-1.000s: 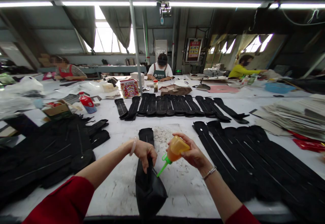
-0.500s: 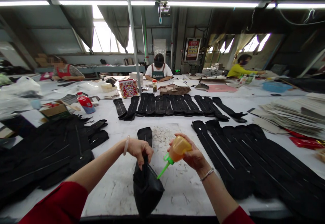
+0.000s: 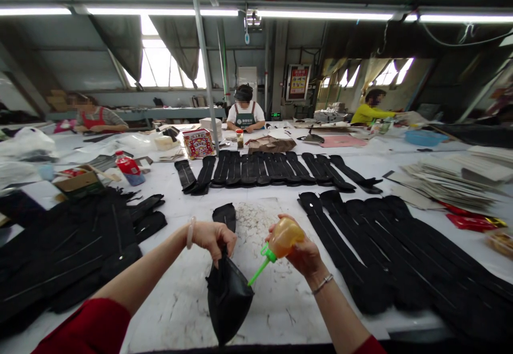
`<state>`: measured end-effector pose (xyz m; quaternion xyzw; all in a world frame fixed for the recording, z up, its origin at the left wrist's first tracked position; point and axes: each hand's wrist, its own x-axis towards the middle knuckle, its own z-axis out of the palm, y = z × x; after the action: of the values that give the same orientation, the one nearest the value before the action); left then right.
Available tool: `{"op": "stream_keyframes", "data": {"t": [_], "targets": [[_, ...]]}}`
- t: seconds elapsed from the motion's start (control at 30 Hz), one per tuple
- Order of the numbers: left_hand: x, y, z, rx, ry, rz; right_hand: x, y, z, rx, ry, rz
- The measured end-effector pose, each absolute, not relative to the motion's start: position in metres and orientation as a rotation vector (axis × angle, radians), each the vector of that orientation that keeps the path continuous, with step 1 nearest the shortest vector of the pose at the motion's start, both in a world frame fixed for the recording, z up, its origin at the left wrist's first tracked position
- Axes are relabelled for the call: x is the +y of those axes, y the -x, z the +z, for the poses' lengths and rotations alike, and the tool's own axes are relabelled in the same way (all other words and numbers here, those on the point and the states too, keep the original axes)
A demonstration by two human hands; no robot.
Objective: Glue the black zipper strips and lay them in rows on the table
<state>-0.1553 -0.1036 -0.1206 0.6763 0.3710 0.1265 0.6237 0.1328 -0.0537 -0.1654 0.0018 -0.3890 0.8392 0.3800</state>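
My left hand pinches the folded upper part of a black leather-like piece, whose pointed lower part hangs over the white table. Its far end lies flat on the table behind my fingers. In my right hand is a squeeze bottle of amber liquid, tilted down to the left. The green nozzle tip meets the right edge of the black piece. My right fingers wrap round the bottle's body, partly hidden behind it.
Black zippered pieces lie in a row ahead; more are spread at right and piled at left. A red bottle and a stack of grey sheets stand farther off. Three people sit across the table.
The whole view has shifted slightly. The nozzle tip stays at the black piece's right edge, and both hands keep their holds.
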Motion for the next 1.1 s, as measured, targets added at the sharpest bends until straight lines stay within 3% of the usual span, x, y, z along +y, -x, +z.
{"op": "stream_keyframes", "data": {"t": [1.1], "targets": [[-0.086, 0.105, -0.145, 0.864, -1.016, 0.74, -0.05, -0.189, -0.165, -0.471, 0.197, 1.812]]}}
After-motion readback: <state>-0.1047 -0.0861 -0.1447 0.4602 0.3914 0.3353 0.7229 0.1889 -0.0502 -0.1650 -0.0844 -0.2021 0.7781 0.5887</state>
